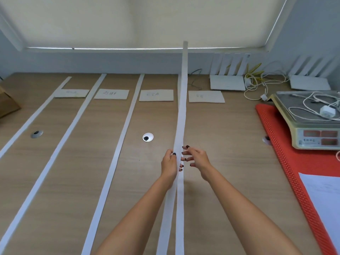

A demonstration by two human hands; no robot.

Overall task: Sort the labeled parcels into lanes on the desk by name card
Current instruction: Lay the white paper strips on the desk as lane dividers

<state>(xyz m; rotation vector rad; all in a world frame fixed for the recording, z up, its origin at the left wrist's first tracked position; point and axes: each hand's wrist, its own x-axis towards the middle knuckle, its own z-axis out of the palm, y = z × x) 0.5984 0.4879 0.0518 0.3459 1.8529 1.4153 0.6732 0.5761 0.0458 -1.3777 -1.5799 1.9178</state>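
Head view: desk point(220, 144) was already split by three flat white strips point(127, 115) running front to back, each lane headed by a name card point(156, 95) at the far end, four cards in total. Writing on the cards was too blurred to read.

Left hand point(170, 165) gripped a fourth strip point(181, 116), thumb on top and fingers curled behind it. The strip rose off the desk, its far end up against the blind; probably held taut that way so it would drop straight between the third card and the fourth card point(206, 96). A second white band lay flat just left of it, near the forearm; couldn't tell whether it was the same piece folded back.

Right hand point(197, 160) sat just beside the strip, fingers spread and loosely bent, holding nothing, likely ready to press or steady it.

No parcels in sight. Possibly a box edge point(7, 105) at far left, cropped. My read: lanes not finished, sorting not begun.

Off to the right: scale point(309, 129) with cables, red mat point(276, 144), routers point(227, 82).
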